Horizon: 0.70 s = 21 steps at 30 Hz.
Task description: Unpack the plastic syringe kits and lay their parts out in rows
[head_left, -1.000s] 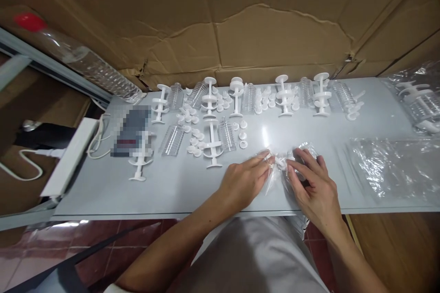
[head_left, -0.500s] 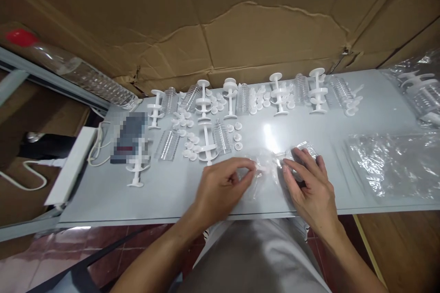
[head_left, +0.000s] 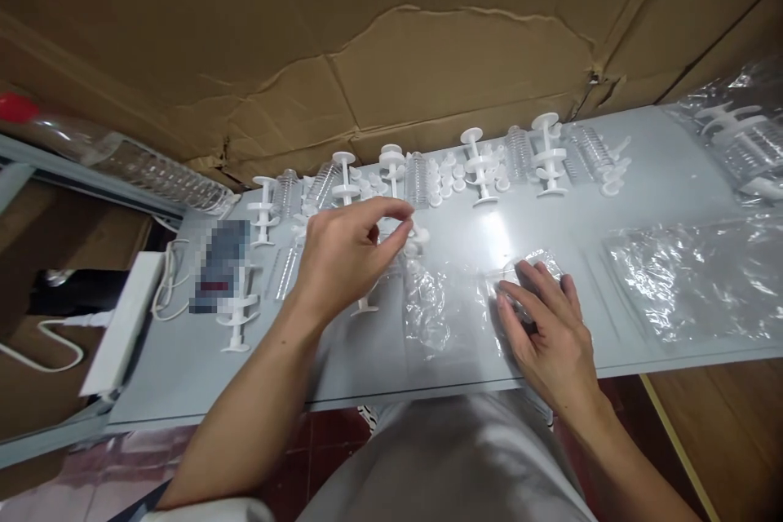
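Observation:
My left hand (head_left: 351, 257) is over the middle of the table, thumb and forefinger pinched together at a small white nozzle (head_left: 419, 236). Its palm and wrist hide part of the barrels and nozzles behind. My right hand (head_left: 547, 334) has its fingers bent over a clear plastic bag (head_left: 437, 318), holding it against the table. Under those fingers shows something clear, partly hidden. White plungers with round discs (head_left: 480, 167), ribbed clear barrels (head_left: 519, 153) and several small white nozzles (head_left: 449, 178) lie in groups along the back.
A stack of clear bags (head_left: 691, 285) lies at the right, with a filled bag (head_left: 743, 147) behind it. On the left are a blurred dark phone-like object (head_left: 223, 261), a white power strip (head_left: 126, 322) and a plastic bottle (head_left: 140, 163). Cardboard (head_left: 428, 73) backs the table.
My left hand has left the bag and moved back and left to the small nozzles. My right hand stays on the bag. The view has shifted slightly.

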Motion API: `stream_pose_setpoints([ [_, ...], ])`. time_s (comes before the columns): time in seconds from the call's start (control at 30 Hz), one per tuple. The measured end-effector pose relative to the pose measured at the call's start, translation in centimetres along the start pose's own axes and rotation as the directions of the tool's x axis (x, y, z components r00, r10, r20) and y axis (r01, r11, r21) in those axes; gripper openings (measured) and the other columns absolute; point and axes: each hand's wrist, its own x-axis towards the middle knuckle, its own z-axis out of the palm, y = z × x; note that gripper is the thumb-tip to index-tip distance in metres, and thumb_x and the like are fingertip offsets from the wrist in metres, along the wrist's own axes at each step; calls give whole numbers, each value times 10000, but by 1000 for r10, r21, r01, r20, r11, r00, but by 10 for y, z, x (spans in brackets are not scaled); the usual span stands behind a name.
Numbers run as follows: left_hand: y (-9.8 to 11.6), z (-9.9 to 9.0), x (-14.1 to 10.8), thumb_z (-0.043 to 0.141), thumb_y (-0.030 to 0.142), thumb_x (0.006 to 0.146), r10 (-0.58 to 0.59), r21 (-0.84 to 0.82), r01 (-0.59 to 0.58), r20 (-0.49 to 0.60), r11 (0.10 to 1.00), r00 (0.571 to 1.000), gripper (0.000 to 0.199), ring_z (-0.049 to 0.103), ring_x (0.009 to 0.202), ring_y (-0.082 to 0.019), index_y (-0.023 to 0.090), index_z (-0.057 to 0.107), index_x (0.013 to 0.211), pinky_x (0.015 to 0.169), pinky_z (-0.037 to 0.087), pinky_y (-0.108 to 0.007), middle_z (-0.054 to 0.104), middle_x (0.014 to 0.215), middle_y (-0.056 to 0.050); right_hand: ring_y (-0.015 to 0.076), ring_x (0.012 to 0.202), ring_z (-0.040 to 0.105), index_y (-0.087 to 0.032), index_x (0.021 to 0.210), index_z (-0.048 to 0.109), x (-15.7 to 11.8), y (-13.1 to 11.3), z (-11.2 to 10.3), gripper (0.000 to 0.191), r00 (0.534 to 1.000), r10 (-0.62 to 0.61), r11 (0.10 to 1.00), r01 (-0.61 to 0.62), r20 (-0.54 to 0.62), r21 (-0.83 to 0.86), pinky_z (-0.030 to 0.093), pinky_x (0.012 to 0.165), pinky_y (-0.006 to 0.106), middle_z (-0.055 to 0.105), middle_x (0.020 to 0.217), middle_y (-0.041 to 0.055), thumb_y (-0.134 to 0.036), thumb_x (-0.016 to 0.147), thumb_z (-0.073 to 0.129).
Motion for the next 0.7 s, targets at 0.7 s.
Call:
stream_pose_setpoints([
  [0.7,8,-35,-93,743,198,927,-146,-322,261,339,910,929,102,664,605,-86,246,828,898,559,495,-199,781,752,45,287,1486,534,-222,1568,536,-1,7,-9,490,996,10,991,-21,87,133,318,1297,657,606,1547,110,-220,1082,477],
])
